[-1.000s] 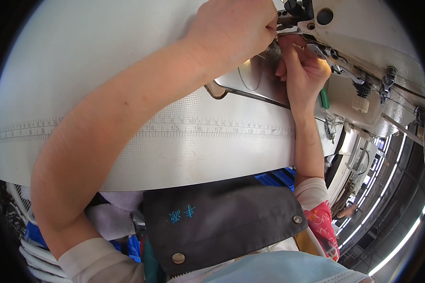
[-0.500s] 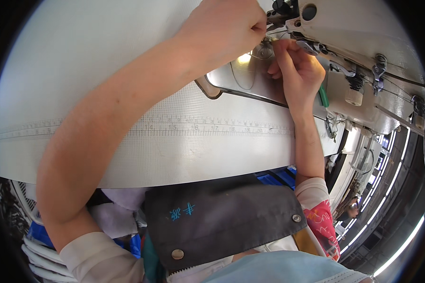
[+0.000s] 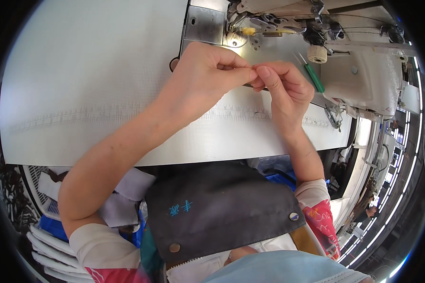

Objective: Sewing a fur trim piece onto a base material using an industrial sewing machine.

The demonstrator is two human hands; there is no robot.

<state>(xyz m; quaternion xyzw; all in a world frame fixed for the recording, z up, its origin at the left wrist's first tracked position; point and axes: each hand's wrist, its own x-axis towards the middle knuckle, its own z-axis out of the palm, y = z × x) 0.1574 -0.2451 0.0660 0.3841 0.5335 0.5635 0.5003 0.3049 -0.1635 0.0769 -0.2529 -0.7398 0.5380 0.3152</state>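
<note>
My left hand and my right hand meet fingertip to fingertip just in front of the sewing machine's needle area. Both are pinched; whatever lies between the fingertips is too small to make out. A yellow part sits by the lit metal mechanism behind them. A green-handled tool with a thin metal tip lies to the right of my right hand. Under my forearms is the white work table with a printed ruler strip along its front.
The machine body fills the upper right. Below the table are a white basket with cloth, blue material and stacked white padded pieces. A dark apron flap hangs over my lap. Another person is far off at the right.
Both hands have come out from the machine's needle area toward me, now pinched together at the fingertips over the table edge of the plate. More of the machine's mechanism shows.
</note>
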